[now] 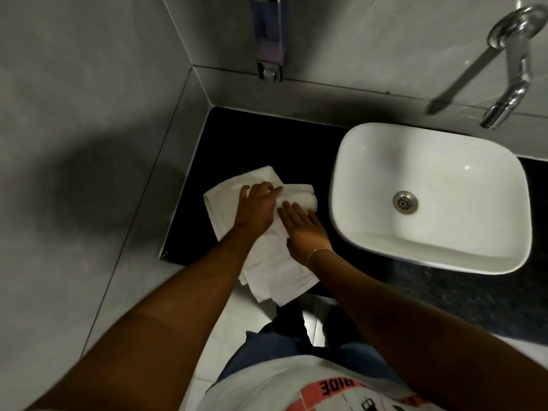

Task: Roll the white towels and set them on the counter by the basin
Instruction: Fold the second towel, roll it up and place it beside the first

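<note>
A white towel (275,262) lies spread on the black counter (237,137), left of the white basin (430,247). Its near end hangs over the counter's front edge. At its far end the cloth is bunched into a small roll (302,197). My left hand (258,209) presses flat on the towel just left of that roll, fingers pointing toward it. My right hand (302,229) rests flat on the towel right below the roll, fingers spread and touching its near side. Neither hand has the cloth gripped; both lie on top.
A grey tiled wall (89,143) closes the counter's left side. A soap dispenser (268,40) hangs on the back wall above the counter. A chrome tap (510,84) juts out over the basin. The floor shows below the counter's front edge.
</note>
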The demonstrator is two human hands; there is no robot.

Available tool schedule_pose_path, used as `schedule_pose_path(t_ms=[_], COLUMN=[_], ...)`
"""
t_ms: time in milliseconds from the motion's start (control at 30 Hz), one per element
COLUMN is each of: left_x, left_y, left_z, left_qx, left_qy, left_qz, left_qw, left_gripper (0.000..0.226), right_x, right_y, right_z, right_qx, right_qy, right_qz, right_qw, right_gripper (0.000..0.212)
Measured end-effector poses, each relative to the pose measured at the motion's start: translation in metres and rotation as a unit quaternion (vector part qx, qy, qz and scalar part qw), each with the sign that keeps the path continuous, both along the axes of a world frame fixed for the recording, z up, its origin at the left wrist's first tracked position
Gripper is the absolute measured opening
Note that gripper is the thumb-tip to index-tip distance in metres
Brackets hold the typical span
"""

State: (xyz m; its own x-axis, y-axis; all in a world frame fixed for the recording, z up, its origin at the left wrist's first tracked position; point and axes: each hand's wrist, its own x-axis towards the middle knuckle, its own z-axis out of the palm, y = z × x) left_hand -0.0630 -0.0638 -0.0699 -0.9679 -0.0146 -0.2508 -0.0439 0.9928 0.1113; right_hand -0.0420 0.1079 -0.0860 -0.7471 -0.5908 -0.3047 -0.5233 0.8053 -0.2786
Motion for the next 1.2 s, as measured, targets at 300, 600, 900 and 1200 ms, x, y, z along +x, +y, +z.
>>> schedule_pose_path(t_ms=[300,600,900,1200], left_x=[0.032,-0.024,-0.049,-0.003], left_y=[0.019,0.015,0.017,0.060], left_z=[-0.018,-0.005,0.012,0.085], left_qx=[-0.030,-0.008,-0.021,0.459], left_qy=[-0.002,-0.019,0.046,0.080], left_qz=[-0.032,-0.032,0.032,0.277], left_qw=[0.999,0.999,0.998,0.840], left_gripper=[0.066,0.065,0.063,0.078], right_x=[-0.026,0.011,0.005,-0.020], right_y=[-0.010,0.038,0.056,0.014], right_z=[0.003,0.020,0.058,0.122], right_qx=[-0.084,-0.189,-0.278,-0.472], right_qy=[-0.051,0.056,0.006,-0.210], right_qz=[-0.049,-0.053,-0.175,-0.363], right_qw=[0.994,0.979,0.945,0.776], right_gripper=[0.075,0.050,0.052,0.051])
